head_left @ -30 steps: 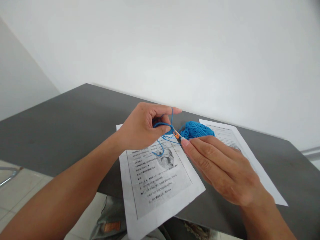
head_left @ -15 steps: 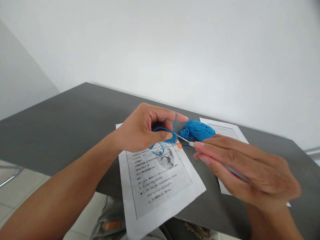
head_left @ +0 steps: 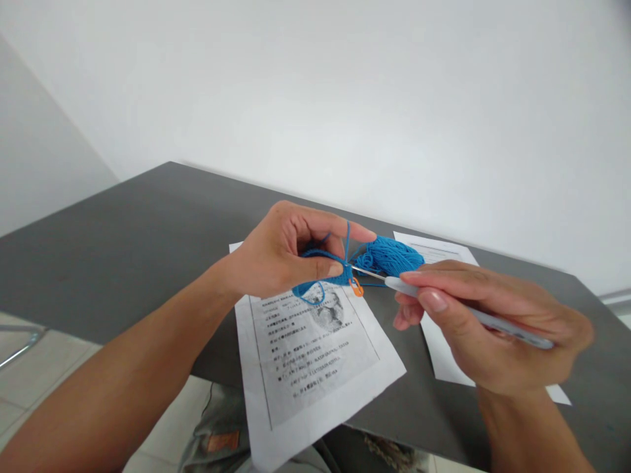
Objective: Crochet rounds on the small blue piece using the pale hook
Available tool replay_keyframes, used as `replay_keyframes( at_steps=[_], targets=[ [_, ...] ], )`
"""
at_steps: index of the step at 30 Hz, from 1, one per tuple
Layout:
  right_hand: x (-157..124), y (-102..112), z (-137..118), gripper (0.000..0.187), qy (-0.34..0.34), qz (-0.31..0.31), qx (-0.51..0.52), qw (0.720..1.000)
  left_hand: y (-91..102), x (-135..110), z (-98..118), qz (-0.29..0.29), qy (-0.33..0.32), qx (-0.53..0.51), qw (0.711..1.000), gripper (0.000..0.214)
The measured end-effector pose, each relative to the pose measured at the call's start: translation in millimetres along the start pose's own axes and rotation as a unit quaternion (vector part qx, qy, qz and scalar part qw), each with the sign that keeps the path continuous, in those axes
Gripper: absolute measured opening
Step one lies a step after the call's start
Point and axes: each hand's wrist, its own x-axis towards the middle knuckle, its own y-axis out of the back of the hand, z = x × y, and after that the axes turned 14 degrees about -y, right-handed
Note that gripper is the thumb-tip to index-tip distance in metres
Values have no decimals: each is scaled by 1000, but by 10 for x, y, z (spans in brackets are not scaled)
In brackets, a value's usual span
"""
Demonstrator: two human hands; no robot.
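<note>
My left hand (head_left: 290, 253) pinches a small piece of blue crochet work (head_left: 340, 276) between thumb and fingers. A strand of blue yarn (head_left: 348, 240) runs up over its outstretched index finger. From the right, my right hand (head_left: 497, 322) grips a crochet hook (head_left: 434, 289) with a pale grey handle. The hook's thin metal tip meets the work beside my left thumb; the stitch there is too small to make out. An orange stitch marker (head_left: 356, 288) hangs from the edge of the work. Behind the hands lies a skein of blue yarn (head_left: 394, 255).
A printed sheet (head_left: 320, 394) with text and a picture lies under my hands and hangs over the near edge of the dark table (head_left: 123, 249). Another paper (head_left: 444, 361) is partly beneath my right hand. A white wall (head_left: 315, 105) stands behind the table.
My right hand has rolled, so the hook's handle now shows along its length, and the hook is drawn slightly to the right. My left hand has barely moved, still holding the crochet work.
</note>
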Motion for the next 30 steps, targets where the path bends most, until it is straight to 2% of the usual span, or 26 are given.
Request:
replay_keyframes(
  at_steps=[2, 4, 6, 9, 10, 11, 15, 17, 20, 27, 29, 30],
  targets=[
    [6, -28, 27, 26, -46, 7, 69, 997, 3, -4, -8, 4, -2, -7, 1000, 33],
    [36, -76, 59, 14, -109, 8, 159, 981, -5, -10, -23, 20, -8, -7, 1000, 32],
    [86, -150, 92, 7, -186, -4, 262, 947, -29, -15, -42, 46, -11, -1, 999, 33],
    [152, -306, 138, 16, -277, -28, 387, 879, -99, -19, -71, 88, -12, 5, 996, 36],
    [161, -363, 148, 18, -288, -28, 407, 866, -128, -20, -80, 97, -10, 6, 995, 37],
    [163, -418, 154, 18, -285, -20, 414, 864, -158, -22, -89, 103, -8, 7, 995, 36],
    [132, -560, 146, 14, -223, 24, 371, 901, -272, -39, -127, 123, 3, -2, 992, 35],
    [121, -572, 139, 14, -213, 34, 361, 907, -323, -50, -141, 150, 6, -8, 989, 36],
    [124, -549, 143, 13, -229, 28, 387, 893, -391, -63, -150, 176, 10, -28, 984, 37],
    [148, -496, 240, 19, -314, -34, 471, 824, -482, -58, -153, 237, 16, -53, 970, 33],
    [137, -517, 258, 20, -310, -31, 469, 826, -498, -58, -157, 249, 21, -51, 967, 35],
    [126, -539, 259, 20, -297, -19, 461, 836, -506, -57, -160, 255, 24, -49, 965, 37]
  ],
)
